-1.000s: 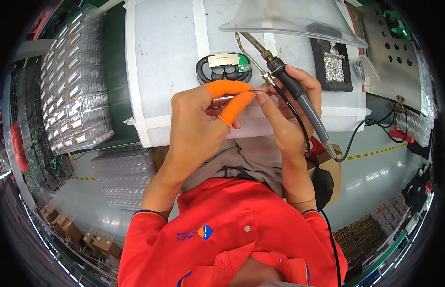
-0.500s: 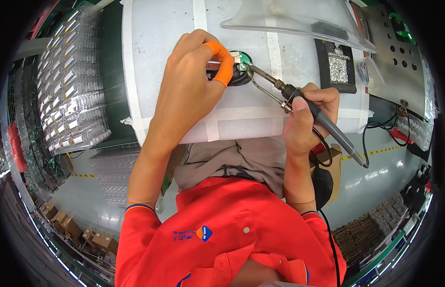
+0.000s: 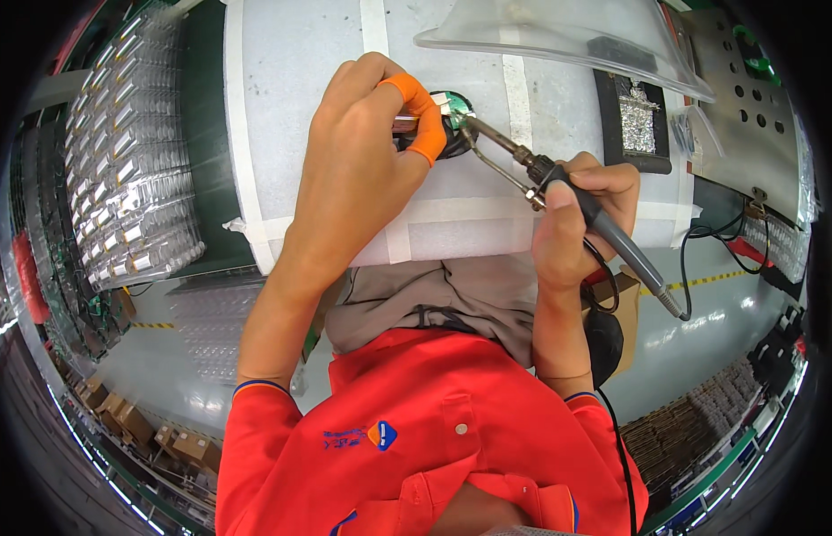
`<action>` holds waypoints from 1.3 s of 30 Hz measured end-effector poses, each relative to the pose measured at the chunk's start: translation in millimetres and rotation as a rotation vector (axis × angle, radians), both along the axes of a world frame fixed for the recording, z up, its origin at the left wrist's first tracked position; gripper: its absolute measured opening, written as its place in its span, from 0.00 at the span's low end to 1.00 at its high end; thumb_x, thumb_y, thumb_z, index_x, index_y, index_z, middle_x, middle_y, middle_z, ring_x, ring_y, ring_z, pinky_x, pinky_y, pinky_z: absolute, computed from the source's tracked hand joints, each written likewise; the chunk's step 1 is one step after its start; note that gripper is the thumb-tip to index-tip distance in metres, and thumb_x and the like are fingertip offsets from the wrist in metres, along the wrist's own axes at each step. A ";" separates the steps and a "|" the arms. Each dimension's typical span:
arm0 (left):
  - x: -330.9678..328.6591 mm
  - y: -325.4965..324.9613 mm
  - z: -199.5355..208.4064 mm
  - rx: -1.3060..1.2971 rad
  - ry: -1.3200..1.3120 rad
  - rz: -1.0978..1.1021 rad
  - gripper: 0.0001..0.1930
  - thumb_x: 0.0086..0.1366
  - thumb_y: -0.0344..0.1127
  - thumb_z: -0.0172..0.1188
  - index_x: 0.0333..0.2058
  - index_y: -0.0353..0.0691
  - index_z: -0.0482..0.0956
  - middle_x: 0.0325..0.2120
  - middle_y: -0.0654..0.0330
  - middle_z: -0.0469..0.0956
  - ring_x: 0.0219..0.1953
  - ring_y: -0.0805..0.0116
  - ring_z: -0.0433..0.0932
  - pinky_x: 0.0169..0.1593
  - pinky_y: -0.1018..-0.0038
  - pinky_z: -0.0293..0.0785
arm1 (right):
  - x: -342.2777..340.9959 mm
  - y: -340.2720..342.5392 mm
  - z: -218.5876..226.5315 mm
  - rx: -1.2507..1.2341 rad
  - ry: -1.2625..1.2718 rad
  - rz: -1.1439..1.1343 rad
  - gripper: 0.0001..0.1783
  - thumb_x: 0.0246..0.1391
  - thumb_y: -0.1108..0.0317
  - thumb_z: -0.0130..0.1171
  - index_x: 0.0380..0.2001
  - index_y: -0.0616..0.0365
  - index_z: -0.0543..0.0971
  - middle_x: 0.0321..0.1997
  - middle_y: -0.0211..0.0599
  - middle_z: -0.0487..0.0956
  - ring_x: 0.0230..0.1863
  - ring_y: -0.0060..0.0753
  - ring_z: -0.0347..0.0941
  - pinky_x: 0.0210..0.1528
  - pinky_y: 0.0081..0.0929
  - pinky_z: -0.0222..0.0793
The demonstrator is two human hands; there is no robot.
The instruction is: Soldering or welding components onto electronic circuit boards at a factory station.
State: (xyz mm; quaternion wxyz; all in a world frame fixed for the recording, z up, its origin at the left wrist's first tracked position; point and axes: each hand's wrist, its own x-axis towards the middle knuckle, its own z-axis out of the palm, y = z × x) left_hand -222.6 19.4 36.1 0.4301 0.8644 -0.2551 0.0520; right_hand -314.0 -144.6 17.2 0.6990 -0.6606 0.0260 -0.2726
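Both hands work over a small black round device (image 3: 455,146) with a green circuit board (image 3: 458,104) on it, lying on the white padded worktop. My left hand (image 3: 362,134) wears orange finger cots on thumb and index finger. Those two fingertips are pinched together at the device's near side; whatever is between them is hidden. In my right hand (image 3: 563,219) is a grey-handled soldering iron (image 3: 599,219), with a thin metal guide tube beside its shaft. Its tip reaches the board's right edge; whether it touches cannot be made out.
Stacked clear plastic trays (image 3: 134,161) stand at the left. A black-framed box (image 3: 632,121) of silvery scraps sits right of the device, below a clear plastic cover (image 3: 559,40). A perforated metal plate (image 3: 747,107) is at far right. The iron's black cable (image 3: 687,281) loops off the worktop's right side.
The view has shifted slightly. My left fingertips and the device appear a little further right, while my right hand keeps the iron's tip at the board.
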 end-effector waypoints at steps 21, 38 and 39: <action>20.1 1.8 36.9 0.421 -0.015 -0.159 0.06 0.48 0.22 0.61 0.28 0.29 0.78 0.27 0.48 0.77 0.29 0.50 0.78 0.35 0.64 0.73 | 3.3 -0.9 2.5 0.071 0.046 -0.023 0.10 0.47 0.77 0.53 0.32 0.59 0.65 0.23 0.31 0.62 0.23 0.17 0.54 0.27 0.15 0.54; 20.7 1.4 36.7 0.421 0.021 -0.167 0.06 0.48 0.22 0.60 0.28 0.29 0.78 0.27 0.48 0.77 0.29 0.50 0.77 0.35 0.64 0.73 | 5.7 -1.7 2.4 0.086 0.034 0.019 0.10 0.46 0.80 0.52 0.32 0.59 0.65 0.24 0.29 0.62 0.24 0.17 0.53 0.26 0.15 0.52; 20.7 1.3 36.7 0.419 0.015 -0.172 0.06 0.48 0.22 0.60 0.28 0.29 0.78 0.27 0.48 0.77 0.29 0.50 0.77 0.35 0.64 0.73 | 5.7 -2.2 2.4 0.092 0.029 0.006 0.10 0.47 0.79 0.52 0.32 0.59 0.65 0.24 0.29 0.62 0.24 0.17 0.53 0.27 0.15 0.52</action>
